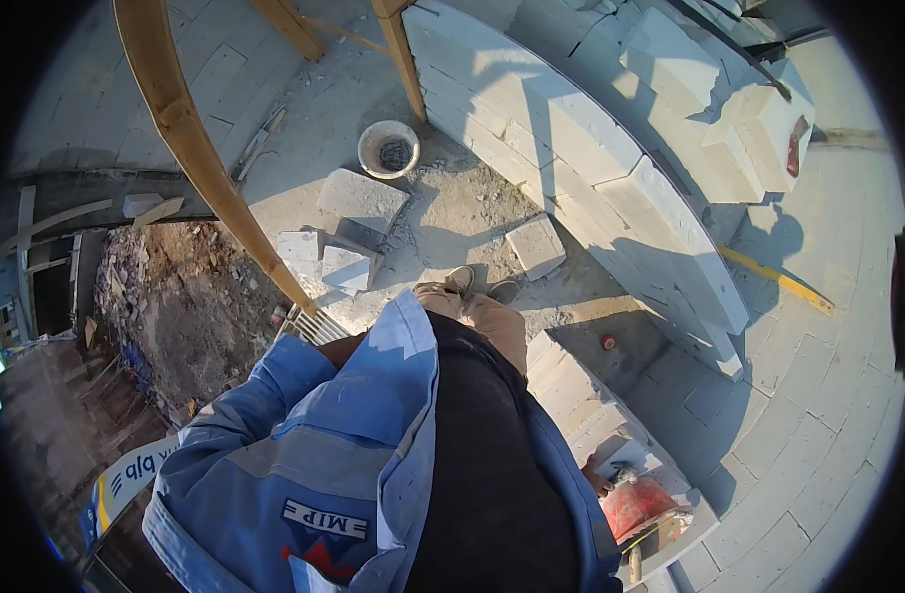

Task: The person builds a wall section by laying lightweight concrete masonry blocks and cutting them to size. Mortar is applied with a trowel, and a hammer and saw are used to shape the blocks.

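My right hand (596, 477) shows only in part at the lower right, beside my dark shirt. It is next to a small grey object (622, 468) and a red bucket (638, 510); whether it grips anything is unclear. The bucket rests by pale blocks (571, 393). On the other side, my left arm in a blue sleeve (292, 371) is bent, with a bit of bare forearm (342, 350) visible. My left hand is hidden behind the open shirt.
A white block wall (571, 133) curves across the upper right. Ahead of my shoes lie loose blocks (536, 246) and a round bucket (388, 150). A wooden post (180, 119) slants at left, beside rubble (190, 296). A yellow level (778, 280) lies right.
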Available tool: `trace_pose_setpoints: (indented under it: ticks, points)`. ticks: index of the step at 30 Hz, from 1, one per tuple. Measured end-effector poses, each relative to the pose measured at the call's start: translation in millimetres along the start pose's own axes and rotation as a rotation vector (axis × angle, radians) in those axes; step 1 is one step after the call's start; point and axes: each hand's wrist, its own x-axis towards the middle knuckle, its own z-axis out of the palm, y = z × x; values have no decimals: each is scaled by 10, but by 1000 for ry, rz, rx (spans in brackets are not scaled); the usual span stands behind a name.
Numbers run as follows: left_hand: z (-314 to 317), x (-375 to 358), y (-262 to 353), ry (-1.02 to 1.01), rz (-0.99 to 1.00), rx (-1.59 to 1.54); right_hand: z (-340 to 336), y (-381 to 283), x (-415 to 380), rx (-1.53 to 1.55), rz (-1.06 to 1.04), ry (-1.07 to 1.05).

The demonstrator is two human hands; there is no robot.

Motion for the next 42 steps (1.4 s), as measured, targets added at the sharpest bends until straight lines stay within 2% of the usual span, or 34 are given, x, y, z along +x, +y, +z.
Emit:
trace_pose_setpoints:
  ticks: [6, 10, 12, 17, 20, 22, 24, 25, 27, 28, 29, 31, 32, 33, 36, 40, 42]
  points:
    - [-787, 951, 479, 6, 256, 180, 27, 372, -205, 80, 261, 29]
    - [-1215, 1175, 686, 37, 327, 267, 175, 298, -302, 142, 335, 18]
    - [-1405, 1241, 776, 53, 357, 304, 252, 379, -315, 176, 269, 88]
    - [-1647, 1344, 911, 79, 409, 341, 309, 456, -226, 275, 257, 2]
    - [-1711, 1338, 895, 88, 413, 335, 193, 362, -183, 184, 296, -67]
    - [-1767, 1357, 898, 93, 415, 331, 61, 278, -127, 18, 426, -175]
    - [-1815, 1504, 1043, 79, 452, 339, -318, 136, -189, 121, 451, -327]
    - [-1842, 1622, 1208, 55, 495, 362, -331, -58, -207, -89, 313, -264]
    - [-1881, 1982, 1684, -36, 620, 449, -1166, -517, -412, 270, 187, -486]
    - [-1887, 2157, 1948, -97, 689, 508, -1446, -768, -493, 402, 49, -422]
    - [-1843, 2278, 2172, -163, 750, 564, -1165, -915, -433, 520, -108, -236]
    - [-1784, 2486, 2534, -258, 835, 645, -1848, -1408, -389, 733, -276, -365]
    - [-1813, 2556, 2665, -272, 857, 666, -1834, -1602, -280, 729, -346, -290]
    - [-1872, 2611, 2754, -272, 865, 677, -1829, -1801, -143, 719, -436, -213]
    - [-2102, 2699, 2864, -243, 841, 669, -2130, -2375, 294, 803, -548, -173]
    - [-2413, 2689, 2715, -212, 738, 631, -2757, -3061, 840, 953, -658, -95]
    - [-2628, 2663, 2661, -153, 684, 595, -3158, -3376, 1222, 1142, -693, 67]
